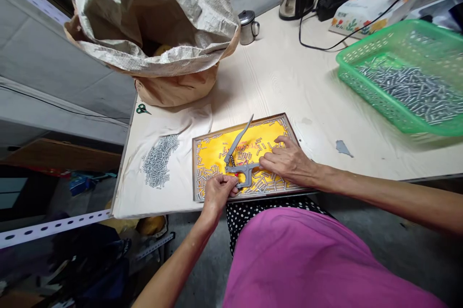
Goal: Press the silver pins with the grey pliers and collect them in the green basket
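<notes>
Left hand [217, 192] and right hand [289, 161] at a gray tool [247, 173]

Left fingers pinch together, hiding what's between; I can't tell if right ones grip. Tray [209, 154] under both hands; right of them, a cut-off green basket [365, 99].

The left grip [217, 191] is pinched; the right grip [289, 161] curls palm-down.

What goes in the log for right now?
left hand: at tool; right hand: at tool's right end; tool: over tray; metal bits: in tray and basket
</notes>
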`<action>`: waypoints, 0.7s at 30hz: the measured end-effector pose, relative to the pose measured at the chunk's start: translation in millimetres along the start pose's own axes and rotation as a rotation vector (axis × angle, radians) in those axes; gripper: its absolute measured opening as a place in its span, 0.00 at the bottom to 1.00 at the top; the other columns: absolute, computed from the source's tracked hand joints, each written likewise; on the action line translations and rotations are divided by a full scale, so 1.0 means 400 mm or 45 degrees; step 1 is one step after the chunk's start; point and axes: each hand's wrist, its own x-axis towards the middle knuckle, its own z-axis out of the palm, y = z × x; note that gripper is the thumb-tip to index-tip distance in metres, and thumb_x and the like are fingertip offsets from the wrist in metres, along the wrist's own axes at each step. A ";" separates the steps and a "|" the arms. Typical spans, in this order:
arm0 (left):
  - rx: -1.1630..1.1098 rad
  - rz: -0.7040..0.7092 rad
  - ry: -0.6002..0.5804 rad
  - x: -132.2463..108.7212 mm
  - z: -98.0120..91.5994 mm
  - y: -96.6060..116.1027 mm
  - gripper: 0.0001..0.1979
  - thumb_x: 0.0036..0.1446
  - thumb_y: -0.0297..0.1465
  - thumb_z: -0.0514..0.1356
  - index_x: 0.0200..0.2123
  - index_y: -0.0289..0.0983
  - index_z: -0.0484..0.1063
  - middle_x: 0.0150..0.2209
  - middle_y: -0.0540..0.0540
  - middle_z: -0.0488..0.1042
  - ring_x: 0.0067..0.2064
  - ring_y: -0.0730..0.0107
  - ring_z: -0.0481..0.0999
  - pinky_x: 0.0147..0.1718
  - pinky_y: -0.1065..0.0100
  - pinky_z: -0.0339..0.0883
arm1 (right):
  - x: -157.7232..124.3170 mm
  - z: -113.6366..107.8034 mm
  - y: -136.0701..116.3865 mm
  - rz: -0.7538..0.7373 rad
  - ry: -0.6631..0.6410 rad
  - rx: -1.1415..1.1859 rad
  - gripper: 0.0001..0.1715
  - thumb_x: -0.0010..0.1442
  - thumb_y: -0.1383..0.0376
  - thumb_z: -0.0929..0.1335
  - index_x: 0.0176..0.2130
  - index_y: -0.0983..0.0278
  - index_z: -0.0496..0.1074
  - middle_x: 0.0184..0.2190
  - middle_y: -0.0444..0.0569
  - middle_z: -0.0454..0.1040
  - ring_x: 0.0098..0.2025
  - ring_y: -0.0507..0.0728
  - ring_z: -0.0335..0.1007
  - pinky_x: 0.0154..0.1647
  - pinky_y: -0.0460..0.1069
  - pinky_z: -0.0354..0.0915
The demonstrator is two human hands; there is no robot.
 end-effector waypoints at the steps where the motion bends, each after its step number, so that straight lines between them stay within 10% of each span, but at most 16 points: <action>1: 0.013 -0.016 -0.012 0.003 0.000 -0.002 0.14 0.44 0.38 0.69 0.26 0.32 0.74 0.17 0.49 0.74 0.18 0.76 0.69 0.21 0.74 0.63 | -0.001 0.001 0.000 0.007 -0.015 0.011 0.16 0.70 0.71 0.57 0.34 0.63 0.69 0.24 0.39 0.70 0.27 0.51 0.56 0.54 0.58 0.46; 21: 0.346 -0.169 -0.119 0.011 0.003 0.027 0.11 0.49 0.27 0.61 0.17 0.34 0.70 0.14 0.53 0.69 0.18 0.76 0.68 0.22 0.73 0.61 | -0.015 0.085 -0.011 0.038 0.194 0.087 0.16 0.64 0.77 0.57 0.33 0.62 0.67 0.24 0.41 0.67 0.24 0.54 0.63 0.41 0.56 0.52</action>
